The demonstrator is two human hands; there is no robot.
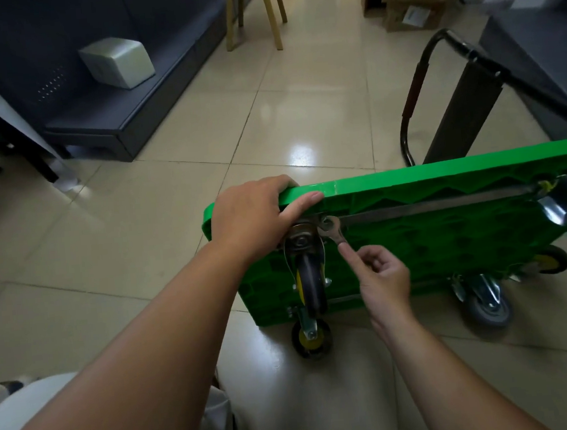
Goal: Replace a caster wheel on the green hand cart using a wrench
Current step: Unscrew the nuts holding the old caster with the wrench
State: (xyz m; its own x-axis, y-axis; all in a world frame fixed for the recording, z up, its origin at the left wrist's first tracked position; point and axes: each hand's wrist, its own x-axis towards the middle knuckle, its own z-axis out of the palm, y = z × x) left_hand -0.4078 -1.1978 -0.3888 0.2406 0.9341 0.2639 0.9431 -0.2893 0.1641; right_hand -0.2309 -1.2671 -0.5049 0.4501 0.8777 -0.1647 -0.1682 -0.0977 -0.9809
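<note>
Seemingly we're early: the wheel (310, 286) is still mounted. Our left hand (251, 217) grips the cart (443, 173); our right hand (383, 278) touches the wrench (333, 231), grasp unclear.

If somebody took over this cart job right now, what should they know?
Left hand grips the top edge of the green cart, which stands on its side.
Right hand: index fingertip touches the wrench at its handle end; a full grip is unclear.
The wrench head sits at the mounting plate of the caster, which is still attached.
Done: nothing visibly removed. Left: undo the bolts, swap the wheel, retighten.
</note>
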